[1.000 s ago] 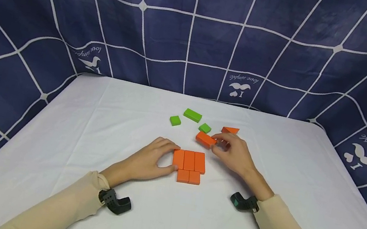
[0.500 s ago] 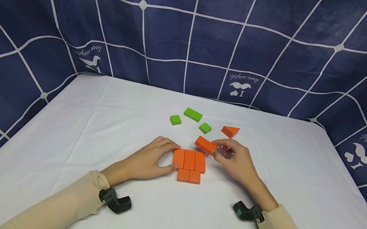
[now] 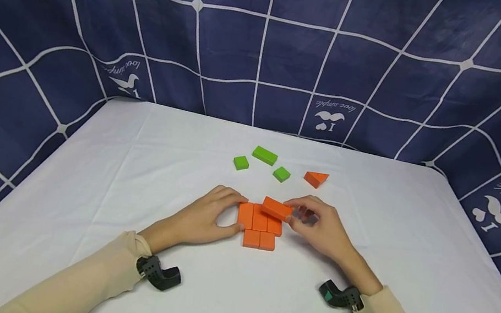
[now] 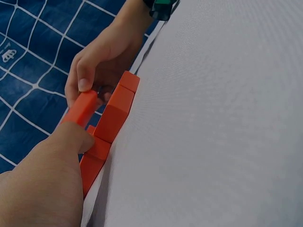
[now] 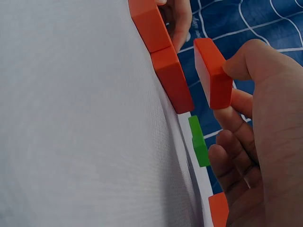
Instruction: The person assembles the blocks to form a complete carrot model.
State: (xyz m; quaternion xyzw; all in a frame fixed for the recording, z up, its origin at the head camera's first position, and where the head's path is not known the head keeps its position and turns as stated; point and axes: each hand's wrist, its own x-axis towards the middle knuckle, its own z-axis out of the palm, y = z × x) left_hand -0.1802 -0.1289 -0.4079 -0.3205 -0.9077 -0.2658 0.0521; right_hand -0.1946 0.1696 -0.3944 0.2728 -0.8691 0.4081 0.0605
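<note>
Several orange rectangular blocks lie together on the white cloth: three longer ones side by side, such as the left block (image 3: 245, 215), and two short blocks (image 3: 259, 240) against their near side. My left hand (image 3: 201, 217) holds the left long block at its ends between thumb and fingers. My right hand (image 3: 325, 227) pinches another orange block (image 3: 276, 208) by its right end. In the right wrist view this raised block (image 5: 210, 71) is apart from the laid blocks (image 5: 173, 80). It hides the far part of the middle and right long blocks in the head view.
Behind the hands lie a green bar (image 3: 264, 155), two green squares, one at left (image 3: 241, 162) and one at right (image 3: 281, 174), and an orange triangular block (image 3: 316, 179). A navy checked curtain (image 3: 229, 46) hangs around the white tabletop (image 3: 73, 192).
My right hand has carried the orange block nearer, from behind the laid blocks to above their far part. My left hand has stayed in place.
</note>
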